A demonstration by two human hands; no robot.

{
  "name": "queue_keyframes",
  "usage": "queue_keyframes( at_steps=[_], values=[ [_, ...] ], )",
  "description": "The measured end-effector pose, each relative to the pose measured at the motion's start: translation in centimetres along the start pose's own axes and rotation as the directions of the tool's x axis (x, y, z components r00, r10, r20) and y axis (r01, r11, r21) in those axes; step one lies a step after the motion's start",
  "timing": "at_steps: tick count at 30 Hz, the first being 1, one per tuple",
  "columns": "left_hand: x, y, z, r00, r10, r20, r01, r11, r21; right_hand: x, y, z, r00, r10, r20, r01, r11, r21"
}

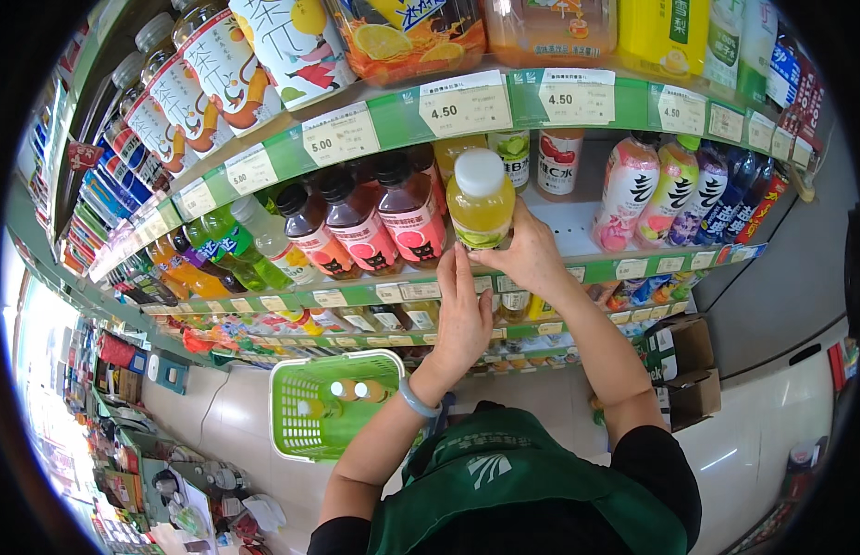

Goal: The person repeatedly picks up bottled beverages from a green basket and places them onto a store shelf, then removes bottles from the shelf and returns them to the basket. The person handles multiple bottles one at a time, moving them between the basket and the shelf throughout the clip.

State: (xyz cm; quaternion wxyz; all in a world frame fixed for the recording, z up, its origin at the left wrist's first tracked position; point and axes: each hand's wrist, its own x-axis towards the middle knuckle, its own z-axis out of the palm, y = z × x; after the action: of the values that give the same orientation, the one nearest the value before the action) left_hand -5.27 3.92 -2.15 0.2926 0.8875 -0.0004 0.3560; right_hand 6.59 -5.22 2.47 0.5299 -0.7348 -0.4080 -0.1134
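Note:
A bottle of yellow drink point(480, 201) with a white cap stands upright or slightly tilted at the middle shelf's front. My right hand point(530, 253) is shut around its right side and lower part. Just below, my left hand point(464, 312) points upward, its fingertips at the bottle's base and its thumb apart; whether they press on it is hard to tell. Pink-labelled bottles with dark caps point(412, 222) line up to the left. Behind the bottle are a green-labelled bottle point(511, 156) and a bottle with a cherry label point(559, 163).
A green plastic basket point(280, 416) on the floor holds several white-capped bottles point(343, 390). Large drink bottles point(409, 41) fill the shelf above a price-tag rail point(464, 104). White-labelled bottles point(627, 191) stand right. Cardboard boxes point(693, 399) sit on the floor at right.

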Motion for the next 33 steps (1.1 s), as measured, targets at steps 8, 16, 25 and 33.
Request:
queue_keyframes(
  at_steps=[8, 16, 25, 33],
  values=[
    [0.1, -0.1, 0.0, 0.999, -0.035, -0.012, 0.036, 0.998, 0.041, 1.3, 1.0, 0.5, 0.982, 0.125, 0.143, -0.125, 0.992, -0.008],
    [0.0, -0.4, -0.1, 1.0, -0.017, -0.012, 0.018, 0.997, 0.075, 1.0, 2.3, 0.2, 0.982, 0.086, 0.169, -0.082, 0.996, -0.029],
    [0.7, 0.9, 0.2, 0.971, 0.235, 0.029, -0.23, 0.906, 0.356, 12.4, 3.1, -2.0, 0.971, -0.171, -0.169, 0.091, 0.912, -0.401],
    [0.4, 1.0, 2.1, 0.932, 0.195, 0.307, -0.334, 0.79, 0.514, 14.3, 3.1, -1.2, 0.993, -0.108, -0.053, 0.059, 0.819, -0.57]
  ],
)
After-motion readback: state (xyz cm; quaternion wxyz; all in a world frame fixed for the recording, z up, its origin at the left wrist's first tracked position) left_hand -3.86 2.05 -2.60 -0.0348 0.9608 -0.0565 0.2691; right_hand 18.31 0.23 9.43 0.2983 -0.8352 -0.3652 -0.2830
